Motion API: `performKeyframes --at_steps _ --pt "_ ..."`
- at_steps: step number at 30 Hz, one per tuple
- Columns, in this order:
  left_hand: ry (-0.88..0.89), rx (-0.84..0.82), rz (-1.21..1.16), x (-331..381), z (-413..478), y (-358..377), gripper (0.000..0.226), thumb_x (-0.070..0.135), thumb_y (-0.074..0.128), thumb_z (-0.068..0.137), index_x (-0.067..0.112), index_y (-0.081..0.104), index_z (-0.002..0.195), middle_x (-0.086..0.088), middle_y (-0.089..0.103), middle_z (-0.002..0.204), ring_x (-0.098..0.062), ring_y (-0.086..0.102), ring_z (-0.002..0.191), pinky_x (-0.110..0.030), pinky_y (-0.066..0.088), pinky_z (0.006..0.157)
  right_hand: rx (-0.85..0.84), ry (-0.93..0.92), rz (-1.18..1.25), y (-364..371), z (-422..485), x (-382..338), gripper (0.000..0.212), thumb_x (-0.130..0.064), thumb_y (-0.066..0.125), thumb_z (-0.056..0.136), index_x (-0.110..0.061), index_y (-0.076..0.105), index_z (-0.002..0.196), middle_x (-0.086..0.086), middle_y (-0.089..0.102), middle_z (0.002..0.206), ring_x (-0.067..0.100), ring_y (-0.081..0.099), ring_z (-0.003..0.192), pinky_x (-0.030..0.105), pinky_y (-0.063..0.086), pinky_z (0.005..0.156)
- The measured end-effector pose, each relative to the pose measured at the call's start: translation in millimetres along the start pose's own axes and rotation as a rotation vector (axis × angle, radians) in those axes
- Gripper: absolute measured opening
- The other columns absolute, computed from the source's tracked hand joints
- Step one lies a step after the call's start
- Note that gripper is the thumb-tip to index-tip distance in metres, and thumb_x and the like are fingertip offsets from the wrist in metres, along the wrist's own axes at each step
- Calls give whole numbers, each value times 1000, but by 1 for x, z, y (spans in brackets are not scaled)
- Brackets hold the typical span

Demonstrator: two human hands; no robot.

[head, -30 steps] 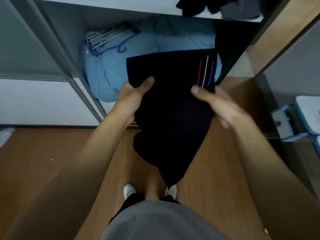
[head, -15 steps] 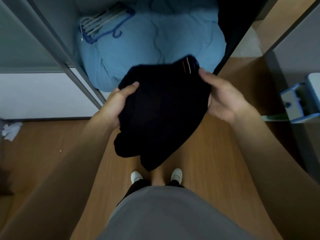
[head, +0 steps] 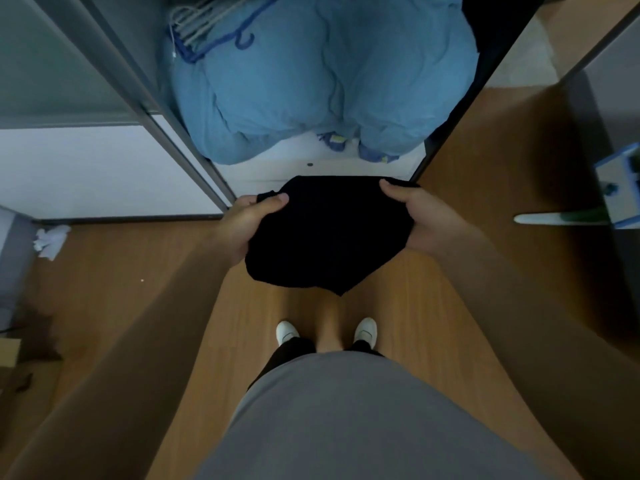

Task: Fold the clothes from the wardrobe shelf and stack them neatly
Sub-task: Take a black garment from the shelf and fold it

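Now your left hand [head: 247,225] grips the black garment [head: 330,237] at its left edge, your right hand [head: 420,218] grips its right edge, bundled cloth hanging between your hands, its tip sagging below them, above your shoes [head: 365,330].

Wardrobe base [head: 277,174]: white board, just beyond left fingers [head: 273,201] and right fingers [head: 391,187].
Blue duvet [head: 311,91] bundled on base, farther beyond fingers, filling compartment.
Hangers [head: 204,22] on duvet's far-left top.
Small blue-yellow item [head: 334,142] at duvet's near edge, beyond right fingers; what it is cannot be told.
Wood floor [head: 433,306] below fingers.
Crumpled tissue [head: 52,240] on floor, well left of left fingers, by skirting.
White shoes [head: 286,332] on floor, nearer than fingers, side by side.
Cardboard [head: 8,351] at far-left edge.
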State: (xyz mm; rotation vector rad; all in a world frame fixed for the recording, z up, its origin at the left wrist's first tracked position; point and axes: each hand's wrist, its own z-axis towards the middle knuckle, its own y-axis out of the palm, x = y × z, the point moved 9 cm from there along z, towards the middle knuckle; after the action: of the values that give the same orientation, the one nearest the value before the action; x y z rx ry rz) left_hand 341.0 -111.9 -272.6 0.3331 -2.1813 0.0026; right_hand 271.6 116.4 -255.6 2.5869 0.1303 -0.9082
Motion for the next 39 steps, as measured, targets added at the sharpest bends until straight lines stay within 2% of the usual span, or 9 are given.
performKeyframes --at_steps 6,11,15,18,24,28,31,34,39 --pt "3 -37 -248 15 -2 20 33 40 64 94 16 76 112 -8 73 118 -23 70 108 -28 59 77 -185 -222 175 -9 -7 -40 45 -46 59 96 -20 65 131 5 62 138 22 57 130 36 51 101" --pt "-85 -36 -272 20 -2 21 34 50 62 92 23 82 91 -4 75 112 -20 73 101 -28 60 69 -79 -275 -26 -12 -8 -16 36 -20 63 97 -8 62 130 12 69 126 25 67 115 33 58 91" --pt "-28 43 -346 21 1 -1 36 43 56 97 19 82 91 -6 76 108 -20 73 98 -27 60 68 -94 -265 60 -9 -13 -16 37 -26 61 97 -5 64 127 12 71 119 25 69 109 35 57 90" --pt "-8 -16 -456 11 -2 -7 59 65 44 94 20 82 96 -6 75 112 -21 71 106 -34 59 78 -129 -215 115 -3 -13 -14 37 -35 61 98 -10 70 122 11 70 123 25 68 113 33 57 88" --pt "-23 -214 -641 -27 -9 1 84 82 28 86 27 49 145 -4 51 149 -27 51 135 -47 45 106 -161 -101 237 2 -6 4 40 -46 56 98 -15 77 112 6 71 123 21 68 114 31 58 86" --pt "4 -248 -264 -15 -3 21 44 48 46 97 18 65 124 -3 74 108 -18 68 103 -28 55 84 -176 -44 387 -1 1 12 49 -45 46 103 -10 64 132 7 42 155 26 47 138 39 40 114" --pt "-38 -84 -243 -10 7 21 35 18 57 96 5 63 127 -11 72 114 -25 67 107 -32 55 87 -248 -112 467 -1 1 4 55 -42 42 104 -9 46 148 12 36 159 31 37 145 44 26 121" --pt "-95 -86 -420 -7 6 31 38 28 59 94 7 67 125 -9 73 114 -23 71 104 -32 56 84 -249 -179 291 -4 0 4 49 -35 50 102 -7 52 142 16 48 147 32 47 136 47 31 119" --pt "10 -121 -592 -4 4 38 45 52 58 94 16 76 112 -7 73 117 -22 69 111 -33 58 84 37 -331 -44 -19 5 14 38 -15 68 94 -2 63 129 16 68 126 27 66 117 42 46 109"
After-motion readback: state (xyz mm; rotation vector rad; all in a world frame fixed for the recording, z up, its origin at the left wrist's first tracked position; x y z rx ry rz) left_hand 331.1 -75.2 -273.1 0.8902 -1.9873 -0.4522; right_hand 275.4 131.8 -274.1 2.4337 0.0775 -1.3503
